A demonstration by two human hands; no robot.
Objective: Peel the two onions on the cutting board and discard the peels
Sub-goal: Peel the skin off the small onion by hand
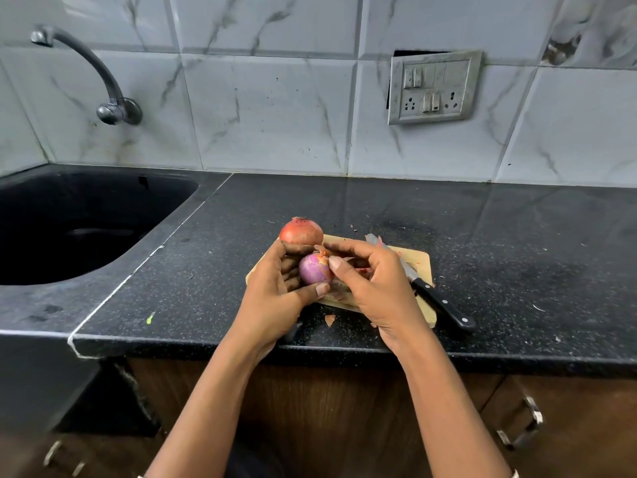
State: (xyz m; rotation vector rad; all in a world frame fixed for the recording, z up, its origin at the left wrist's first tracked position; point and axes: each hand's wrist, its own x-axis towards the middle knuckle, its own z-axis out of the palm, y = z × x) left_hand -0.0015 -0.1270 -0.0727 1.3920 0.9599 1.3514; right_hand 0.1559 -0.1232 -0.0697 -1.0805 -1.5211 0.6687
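Head view: my left hand (275,284) cups the half-peeled red onion (314,270) over the cutting board (422,260); my right hand (372,281) pinches its skin. Unpeeled onion (301,232) sits at the board's far left corner.

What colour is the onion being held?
The held onion is purple, clearest in the head view.

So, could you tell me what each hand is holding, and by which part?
The left hand cups the half-peeled onion round its side; the right hand pinches skin at its top.
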